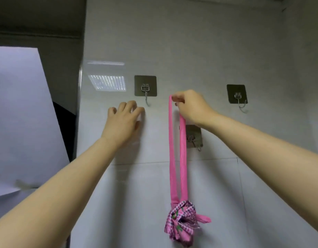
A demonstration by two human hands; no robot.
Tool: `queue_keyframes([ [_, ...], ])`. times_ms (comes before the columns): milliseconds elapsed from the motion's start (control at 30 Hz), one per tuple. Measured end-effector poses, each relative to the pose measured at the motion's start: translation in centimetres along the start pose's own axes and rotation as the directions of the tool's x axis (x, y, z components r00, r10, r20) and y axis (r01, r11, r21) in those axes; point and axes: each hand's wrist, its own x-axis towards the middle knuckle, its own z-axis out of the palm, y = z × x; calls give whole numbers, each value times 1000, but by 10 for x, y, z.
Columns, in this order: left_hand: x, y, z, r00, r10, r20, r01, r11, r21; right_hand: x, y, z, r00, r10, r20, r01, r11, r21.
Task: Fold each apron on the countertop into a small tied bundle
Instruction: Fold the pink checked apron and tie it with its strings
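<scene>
My right grip (pixel 192 106) sits at centre frame, a little right of the middle, with thumb and fingers pinching the top of the pink strap (pixel 171 140). The strap hangs from that pinch as a long narrow loop, its two sides running almost straight down beside each other. At the bottom of the loop, in the lower centre-right of the frame, dangles the apron bundle (pixel 181 224). It is a small crumpled knot of pink checked cloth with a short pink tail sticking out to its right, and it lies well below my grip, nearly under it and clear of my forearm.

My left grip (pixel 122 120) is left of centre, fingers loosely spread and holding nothing. It is close to the grey wall (pixel 190 42), but I cannot tell whether it touches.

Three metal hooks on square pads are stuck to the wall. The left hook (pixel 145 90) is just above and between my two grips. The right hook (pixel 238 97) is further right. The lower hook (pixel 194 138) is under my right wrist, just beside the strap.
</scene>
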Motion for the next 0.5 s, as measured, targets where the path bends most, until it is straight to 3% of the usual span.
queue_keyframes([
  [267, 0, -18, -1, 997, 74, -12, -72, 991, 109, 48, -37, 17, 974, -225, -4, 224, 971, -86],
  [500, -3, -23, 0, 993, 111, -28, -108, 991, 85, 61, -51, 35, 991, -124, 56, 133, 970, -205],
])
